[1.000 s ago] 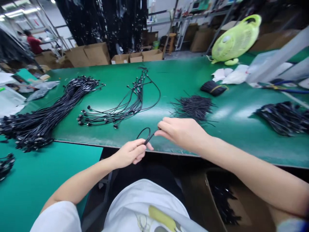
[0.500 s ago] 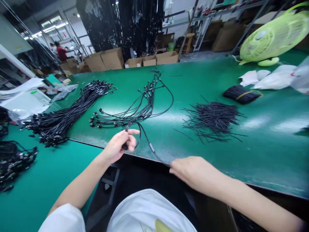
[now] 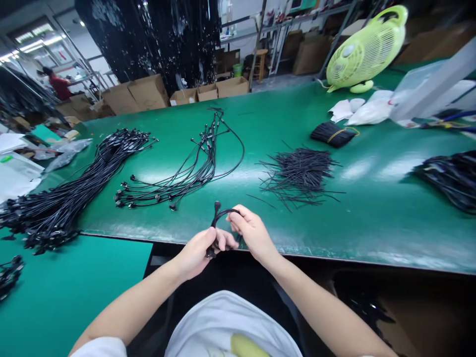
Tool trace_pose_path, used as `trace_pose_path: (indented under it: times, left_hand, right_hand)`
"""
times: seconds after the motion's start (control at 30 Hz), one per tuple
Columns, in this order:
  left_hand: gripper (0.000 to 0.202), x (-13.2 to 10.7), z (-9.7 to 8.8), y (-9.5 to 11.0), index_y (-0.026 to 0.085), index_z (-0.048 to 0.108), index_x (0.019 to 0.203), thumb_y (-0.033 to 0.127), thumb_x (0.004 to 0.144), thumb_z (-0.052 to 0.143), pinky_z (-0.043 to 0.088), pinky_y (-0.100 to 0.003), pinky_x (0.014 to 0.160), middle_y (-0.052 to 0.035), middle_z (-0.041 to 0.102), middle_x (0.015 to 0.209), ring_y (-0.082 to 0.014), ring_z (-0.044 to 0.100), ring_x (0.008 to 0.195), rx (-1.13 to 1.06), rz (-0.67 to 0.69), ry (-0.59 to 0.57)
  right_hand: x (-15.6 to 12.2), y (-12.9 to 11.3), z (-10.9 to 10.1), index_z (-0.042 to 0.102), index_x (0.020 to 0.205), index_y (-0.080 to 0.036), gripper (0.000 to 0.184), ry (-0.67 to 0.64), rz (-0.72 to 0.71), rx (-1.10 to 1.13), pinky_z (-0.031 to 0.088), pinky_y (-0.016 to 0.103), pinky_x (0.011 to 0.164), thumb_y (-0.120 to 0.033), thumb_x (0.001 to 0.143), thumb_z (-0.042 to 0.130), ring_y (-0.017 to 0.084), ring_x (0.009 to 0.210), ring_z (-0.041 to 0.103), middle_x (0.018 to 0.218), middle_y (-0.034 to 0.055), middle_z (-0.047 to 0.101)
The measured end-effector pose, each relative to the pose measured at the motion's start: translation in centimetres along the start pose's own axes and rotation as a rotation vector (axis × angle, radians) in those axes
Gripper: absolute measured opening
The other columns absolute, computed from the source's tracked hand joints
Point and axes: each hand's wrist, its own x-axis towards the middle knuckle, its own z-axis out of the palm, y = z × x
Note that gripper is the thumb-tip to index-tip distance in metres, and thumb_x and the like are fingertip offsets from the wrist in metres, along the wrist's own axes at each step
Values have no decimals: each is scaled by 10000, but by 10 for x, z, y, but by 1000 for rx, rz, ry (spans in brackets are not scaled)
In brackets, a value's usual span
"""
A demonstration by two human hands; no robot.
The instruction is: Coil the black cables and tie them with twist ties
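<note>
A black cable (image 3: 217, 214) is looped between my hands at the front edge of the green table. My left hand (image 3: 203, 248) is closed around it, with one connector end standing up above the fingers and another dark end below. My right hand (image 3: 250, 229) pinches the curved part of the loop, close beside the left. Just beyond them, several loose black cables (image 3: 201, 176) with plugs lie fanned out. To the right of these is a pile of short, thin black ties (image 3: 303, 171); their exact kind is hard to make out.
A thick bundle of black cables (image 3: 85, 183) lies at left. Behind the tie pile rests a banded black bundle (image 3: 332, 134). A green fan (image 3: 366, 49) and white plastic bags (image 3: 372, 108) stand back right. Another dark bundle (image 3: 451, 178) is at far right. Cardboard boxes (image 3: 148, 94) stand behind the table.
My right hand has come in from the right to beside my left, drawing the cable's long end into a loop. The view has turned to the right.
</note>
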Motion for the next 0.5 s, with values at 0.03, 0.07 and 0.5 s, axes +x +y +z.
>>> trace_pose_path:
  times: [0.03,0.07,0.5]
  left_hand:
    - [503,2,1,-5,148,526,647,582,898,488,426,-324,858,-45,564,745,-168,574,804,-6,-18,40]
    - [534,4,1,-10,156,493,619,615,891,469,422,-325,864,-34,541,721,-163,566,786,-14,-32,87]
    - [529,1,-25,-40,166,487,687,649,886,410,394,-274,654,-7,494,674,-132,461,660,672,-230,-254]
  right_hand:
    - [-1,3,3,549,747,-175,295,60,42,104,310,216,508,-437,884,559,72,519,365,622,-45,454]
    - [-2,4,5,546,741,-173,298,83,85,223,280,209,483,-442,854,605,59,504,319,637,-49,449]
    - [-30,8,41,492,931,-218,397,101,153,460,280,156,357,-614,899,491,39,443,408,750,-36,513]
